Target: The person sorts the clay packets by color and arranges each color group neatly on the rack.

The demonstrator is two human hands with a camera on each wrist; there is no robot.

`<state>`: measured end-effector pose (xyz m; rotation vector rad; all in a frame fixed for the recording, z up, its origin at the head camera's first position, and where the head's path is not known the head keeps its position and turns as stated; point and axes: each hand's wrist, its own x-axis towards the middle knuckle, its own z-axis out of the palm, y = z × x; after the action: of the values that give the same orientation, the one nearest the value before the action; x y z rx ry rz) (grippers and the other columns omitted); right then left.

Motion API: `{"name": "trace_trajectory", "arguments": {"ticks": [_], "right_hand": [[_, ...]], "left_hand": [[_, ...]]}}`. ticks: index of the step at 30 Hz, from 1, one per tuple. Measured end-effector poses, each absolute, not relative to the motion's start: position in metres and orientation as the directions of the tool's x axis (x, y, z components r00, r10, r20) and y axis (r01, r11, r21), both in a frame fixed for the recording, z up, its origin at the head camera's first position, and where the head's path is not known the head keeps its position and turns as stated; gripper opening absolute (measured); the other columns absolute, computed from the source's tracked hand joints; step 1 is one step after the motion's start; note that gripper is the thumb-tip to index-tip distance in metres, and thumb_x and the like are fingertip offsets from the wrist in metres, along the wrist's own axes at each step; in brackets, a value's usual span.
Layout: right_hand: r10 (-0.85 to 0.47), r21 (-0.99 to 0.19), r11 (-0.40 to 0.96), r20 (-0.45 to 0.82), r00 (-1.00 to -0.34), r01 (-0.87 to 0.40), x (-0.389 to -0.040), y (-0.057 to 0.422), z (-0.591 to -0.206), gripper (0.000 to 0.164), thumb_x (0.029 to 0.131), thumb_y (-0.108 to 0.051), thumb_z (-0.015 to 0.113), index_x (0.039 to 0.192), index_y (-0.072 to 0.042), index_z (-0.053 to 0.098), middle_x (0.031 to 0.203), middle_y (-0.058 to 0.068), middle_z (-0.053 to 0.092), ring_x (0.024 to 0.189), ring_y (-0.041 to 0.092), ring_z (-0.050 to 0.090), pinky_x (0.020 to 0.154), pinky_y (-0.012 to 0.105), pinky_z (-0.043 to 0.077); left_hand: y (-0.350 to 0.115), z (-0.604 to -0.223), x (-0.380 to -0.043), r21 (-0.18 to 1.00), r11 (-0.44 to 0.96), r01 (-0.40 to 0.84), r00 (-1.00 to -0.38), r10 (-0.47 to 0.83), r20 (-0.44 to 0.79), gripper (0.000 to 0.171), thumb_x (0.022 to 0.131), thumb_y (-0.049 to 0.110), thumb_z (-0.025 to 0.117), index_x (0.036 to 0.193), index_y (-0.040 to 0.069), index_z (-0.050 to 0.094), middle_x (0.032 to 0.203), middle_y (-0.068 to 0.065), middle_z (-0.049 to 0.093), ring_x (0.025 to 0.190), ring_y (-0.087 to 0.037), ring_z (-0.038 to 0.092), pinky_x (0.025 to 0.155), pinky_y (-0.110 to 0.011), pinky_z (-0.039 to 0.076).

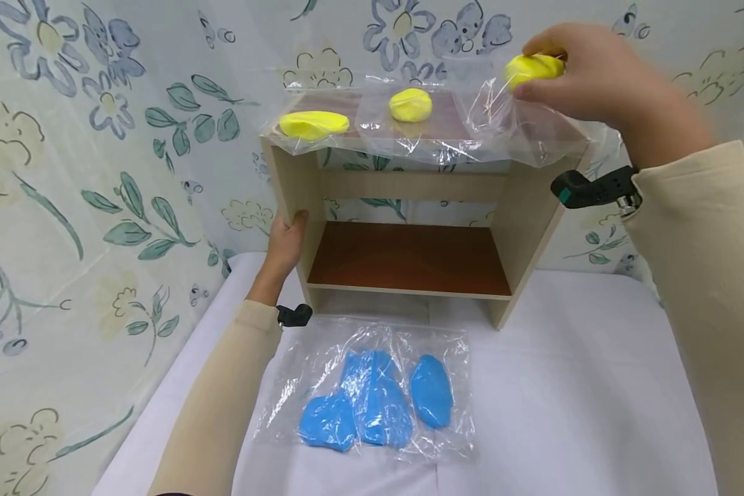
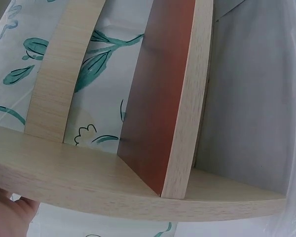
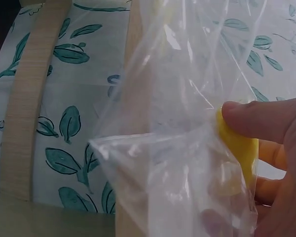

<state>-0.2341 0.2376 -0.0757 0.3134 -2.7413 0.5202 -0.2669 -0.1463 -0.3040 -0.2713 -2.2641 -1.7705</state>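
Note:
A small wooden shelf [image 1: 409,258] with a brown board stands on the white-covered table. My left hand [image 1: 286,241] grips its left side panel [image 2: 89,190]. Over the shelf's top lies a clear plastic bag [image 1: 372,141] holding yellow lumps that look like soft clay: a long one [image 1: 313,125] at left and a round one [image 1: 410,105] near the middle. Up at the right end, my right hand [image 1: 601,86] pinches a third yellow lump [image 1: 535,70] through the plastic, lifting that part of the bag. The right wrist view shows the thumb pressed on this lump [image 3: 239,148].
In front of the shelf, a second clear bag [image 1: 273,406] lies flat with several blue lumps [image 1: 378,399] inside. White cloth [image 1: 583,386] covers the table. Flower-patterned fabric [image 1: 130,220] hangs close behind and to the left.

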Motion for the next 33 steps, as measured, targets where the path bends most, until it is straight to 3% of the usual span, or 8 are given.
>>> {"name": "trace_trajectory", "arguments": {"ticks": [6,14,24,33], "right_hand": [[-0.154,-0.326,0.912,0.286,-0.946,-0.247,-0.254,0.215,-0.072,0.067,0.097,-0.031,0.054,0.155,-0.009,0.030,0.156,0.021,0.037,0.125,0.038,0.040,0.113,0.053,0.041],[-0.239,-0.308,0.916,0.095,-0.966,-0.257,-0.266,0.201,-0.087,0.067,0.100,-0.036,0.044,0.157,-0.006,0.024,0.158,0.027,0.030,0.138,0.048,0.032,0.115,0.065,0.027],[-0.260,-0.324,0.912,0.024,-0.965,-0.254,-0.267,0.209,-0.101,0.069,0.102,-0.041,0.032,0.160,-0.011,0.011,0.162,0.025,0.021,0.141,0.049,0.025,0.117,0.068,0.019],[-0.200,-0.215,0.955,0.033,-0.979,-0.202,-0.262,0.209,-0.104,0.088,0.097,-0.060,0.033,0.159,-0.004,0.007,0.157,0.034,0.020,0.135,0.051,0.029,0.108,0.070,0.030]], "left_hand": [[-0.149,-0.301,-0.269,0.917,0.243,0.316,-0.944,-0.013,0.329,0.054,0.105,0.020,0.037,0.157,0.009,0.023,0.157,-0.020,0.034,0.145,-0.036,0.035,0.119,-0.054,0.030],[-0.158,-0.326,-0.287,0.924,0.234,0.302,-0.948,-0.031,0.318,0.055,0.105,0.028,0.039,0.157,0.018,0.024,0.157,-0.014,0.036,0.145,-0.032,0.036,0.119,-0.054,0.031],[-0.154,-0.330,-0.290,0.920,0.246,0.304,-0.944,-0.051,0.325,0.054,0.105,0.029,0.041,0.154,0.012,0.029,0.153,-0.018,0.040,0.141,-0.033,0.040,0.118,-0.053,0.032],[-0.155,-0.331,-0.291,0.914,0.248,0.320,-0.940,-0.037,0.339,0.055,0.105,0.031,0.040,0.156,0.014,0.027,0.154,-0.018,0.039,0.142,-0.034,0.039,0.118,-0.054,0.032]]}}
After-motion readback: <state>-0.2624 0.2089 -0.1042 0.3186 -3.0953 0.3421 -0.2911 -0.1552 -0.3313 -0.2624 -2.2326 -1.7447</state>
